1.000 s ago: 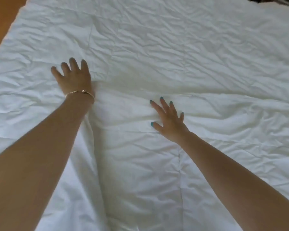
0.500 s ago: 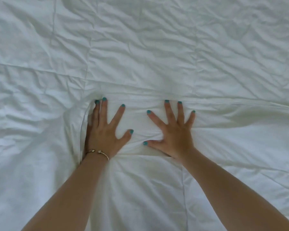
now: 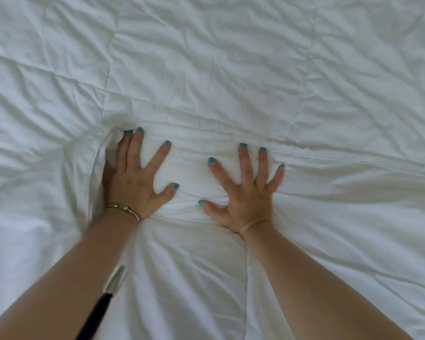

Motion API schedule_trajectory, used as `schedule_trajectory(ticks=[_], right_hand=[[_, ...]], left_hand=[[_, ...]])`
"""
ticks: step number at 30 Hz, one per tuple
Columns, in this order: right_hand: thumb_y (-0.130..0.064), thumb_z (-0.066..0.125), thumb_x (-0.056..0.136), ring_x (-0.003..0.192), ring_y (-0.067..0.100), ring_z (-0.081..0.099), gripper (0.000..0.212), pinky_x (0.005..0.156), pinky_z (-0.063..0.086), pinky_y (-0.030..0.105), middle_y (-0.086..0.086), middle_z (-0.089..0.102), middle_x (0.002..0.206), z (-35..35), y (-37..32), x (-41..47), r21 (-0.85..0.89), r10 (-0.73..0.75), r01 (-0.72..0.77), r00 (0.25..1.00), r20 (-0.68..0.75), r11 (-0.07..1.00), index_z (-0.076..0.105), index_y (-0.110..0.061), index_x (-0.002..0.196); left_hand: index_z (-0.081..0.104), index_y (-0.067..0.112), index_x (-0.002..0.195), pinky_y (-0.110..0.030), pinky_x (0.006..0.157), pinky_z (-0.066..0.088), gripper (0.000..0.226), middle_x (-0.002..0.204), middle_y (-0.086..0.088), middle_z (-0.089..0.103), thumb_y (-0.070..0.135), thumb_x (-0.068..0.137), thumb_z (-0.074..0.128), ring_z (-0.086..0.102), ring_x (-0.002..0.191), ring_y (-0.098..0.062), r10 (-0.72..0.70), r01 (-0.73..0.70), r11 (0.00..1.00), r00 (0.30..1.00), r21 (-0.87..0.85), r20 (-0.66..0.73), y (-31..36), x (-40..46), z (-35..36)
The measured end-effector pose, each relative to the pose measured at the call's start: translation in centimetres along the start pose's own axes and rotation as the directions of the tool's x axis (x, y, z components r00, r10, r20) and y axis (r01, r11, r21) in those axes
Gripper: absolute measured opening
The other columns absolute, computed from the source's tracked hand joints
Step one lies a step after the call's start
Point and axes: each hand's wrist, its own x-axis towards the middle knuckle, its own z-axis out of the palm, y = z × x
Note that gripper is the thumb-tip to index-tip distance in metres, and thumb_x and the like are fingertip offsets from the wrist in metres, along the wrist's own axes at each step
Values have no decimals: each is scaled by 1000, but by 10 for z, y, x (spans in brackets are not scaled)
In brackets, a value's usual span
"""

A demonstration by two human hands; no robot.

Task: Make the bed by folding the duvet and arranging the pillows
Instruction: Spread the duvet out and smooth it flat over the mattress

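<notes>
White creased duvet surrounds both hands: left hand and right hand press flat, fingers splayed; a raised fold hides the left's outer edge.

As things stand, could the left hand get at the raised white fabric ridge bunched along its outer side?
Probably yes. The left hand lies flat on the white quilted duvet with the raised white fabric ridge right against its outer edge, partly overlapping it. Nothing lies between them; curling the fingers should catch it.

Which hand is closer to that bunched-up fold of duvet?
Left. The left hand lies right against the raised fold, its outer fingers tucked beside it; the right hand presses flat fabric well away.
</notes>
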Motion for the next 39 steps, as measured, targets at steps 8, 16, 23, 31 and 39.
schedule_trajectory(ticks=[8,16,23,31,39], right_hand=[[-79,40,75,140,42,24,78,107,12,69,13,35,153,10,7,-4,-52,-51,47,996,-78,998,29,-45,144],[-78,32,80,139,43,24,74,107,10,68,12,29,152,20,8,-4,-42,-79,75,990,-113,996,29,-43,146],[-80,36,75,140,41,20,79,108,7,67,10,24,153,18,8,-3,-88,-73,66,994,-80,994,27,-44,145],[-81,15,79,146,41,6,81,110,5,70,9,5,162,-10,-9,-1,-250,48,-15,991,126,968,-2,-46,150],[-47,34,99,145,35,15,66,116,20,52,8,10,161,-78,-114,-84,86,204,-268,873,442,960,-4,-41,152]], left_hand=[[45,27,141,-38,113,-17,71,146,-22,38,63,80,44,31,135,-38,-7,12,982,1000,186,-27,7,-5,-14],[36,32,144,-50,111,3,71,150,-17,34,65,82,42,26,138,-33,-29,31,986,999,167,-13,6,-10,-13],[39,24,144,-53,111,16,70,148,-25,32,60,84,42,23,138,-43,26,-24,998,1000,61,-17,-3,-5,3],[27,27,150,-51,116,7,71,154,-22,22,65,89,30,15,143,-39,-7,8,1000,996,-8,93,-3,0,-5],[35,17,146,-42,117,-7,54,157,-13,20,37,96,33,8,147,-29,-78,57,995,956,82,284,15,-130,-118]])
